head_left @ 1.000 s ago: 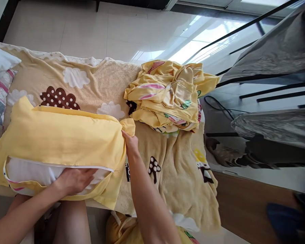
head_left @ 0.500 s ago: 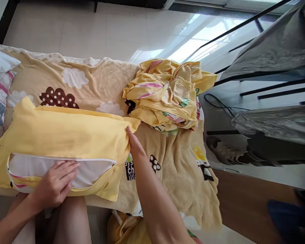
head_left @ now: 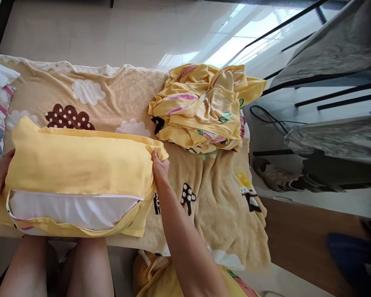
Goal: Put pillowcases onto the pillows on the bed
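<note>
A plump pillow in a yellow pillowcase (head_left: pixel 80 161) lies in front of me on the blanket. The case's long zipped opening gapes along the near side, and the white inner pillow (head_left: pixel 71 208) shows through it. At the upper right corner my right hand (head_left: pixel 160 167) grips the case, thumb on top and fingers out of sight beneath. My left hand (head_left: pixel 4 167) is closed on the left edge, its fingers mostly hidden behind the cloth.
A beige blanket (head_left: pixel 216 198) with cloud and mushroom prints covers the low bed. A heap of yellow printed bedding (head_left: pixel 200 111) sits beyond my right hand. White and plaid bedding (head_left: pixel 0 95) is at far left. A black-barred rack (head_left: pixel 336 78) stands at right; yellow cloth (head_left: pixel 154 276) lies below.
My left hand has left the zipped opening and moved to the pillow's left edge. My right hand stays at the right corner, where the cloth is now more bunched.
</note>
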`<state>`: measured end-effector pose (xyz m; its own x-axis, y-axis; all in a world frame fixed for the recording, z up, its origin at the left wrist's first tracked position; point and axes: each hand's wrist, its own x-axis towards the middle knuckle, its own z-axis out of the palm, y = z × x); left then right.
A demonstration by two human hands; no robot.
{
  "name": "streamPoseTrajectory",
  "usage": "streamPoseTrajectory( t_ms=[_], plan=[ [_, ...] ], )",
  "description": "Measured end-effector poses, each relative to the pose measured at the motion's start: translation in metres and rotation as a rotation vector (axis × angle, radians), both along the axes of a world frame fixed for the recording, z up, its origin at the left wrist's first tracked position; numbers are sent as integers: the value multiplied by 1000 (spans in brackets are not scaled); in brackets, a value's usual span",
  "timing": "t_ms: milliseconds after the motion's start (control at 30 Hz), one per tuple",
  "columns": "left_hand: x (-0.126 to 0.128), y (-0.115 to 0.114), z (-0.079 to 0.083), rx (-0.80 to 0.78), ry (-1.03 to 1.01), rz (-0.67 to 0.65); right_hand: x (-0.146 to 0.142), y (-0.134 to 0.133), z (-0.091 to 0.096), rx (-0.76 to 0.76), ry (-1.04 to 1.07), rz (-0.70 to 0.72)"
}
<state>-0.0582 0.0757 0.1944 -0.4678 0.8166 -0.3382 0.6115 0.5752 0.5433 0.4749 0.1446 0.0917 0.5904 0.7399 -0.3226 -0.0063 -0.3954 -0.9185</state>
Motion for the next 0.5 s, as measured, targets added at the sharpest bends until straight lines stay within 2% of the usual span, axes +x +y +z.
streamPoseTrajectory(
  t_ms=[100, 200, 300, 400, 500],
  plan=[
    [4, -6, 4, 55, 79, 80, 18, -1, 6, 0, -63, -62],
    [-3, -17, 12, 82, 192, 143, 33, -2, 12, 35, -87, -152],
    [-9, -28, 14, -10, 287, 43, 33, -2, 14, 60, -48, -183],
    [-12, -36, 12, -143, 286, -75, 25, 1, 12, 55, 61, -119],
    [-13, -35, 8, -124, 200, -93, 19, 3, 10, 51, 185, -44]
  ],
)
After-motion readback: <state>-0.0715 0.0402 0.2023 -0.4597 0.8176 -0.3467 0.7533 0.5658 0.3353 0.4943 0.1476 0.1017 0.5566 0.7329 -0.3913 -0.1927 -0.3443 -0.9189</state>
